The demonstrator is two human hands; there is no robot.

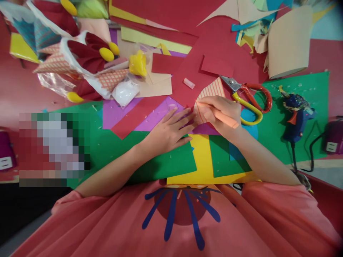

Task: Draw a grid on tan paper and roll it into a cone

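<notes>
My right hand is closed around an orange marker. The marker's tip meets a cream paper piece with orange stripes, partly hidden under that hand. My left hand lies flat with fingers spread, its fingertips by the striped piece's lower left edge. Under the fingers are purple sheets and red paper. Just beyond my right hand lie scissors with one red and one yellow handle. A small pale pink stick rests on red paper above the striped piece.
Paper cones with white rims and yellow ovals crowd the upper left. A blue glue gun with a cord is on the green sheet at right. A beige paper roll stands behind it. Yellow paper lies near my body.
</notes>
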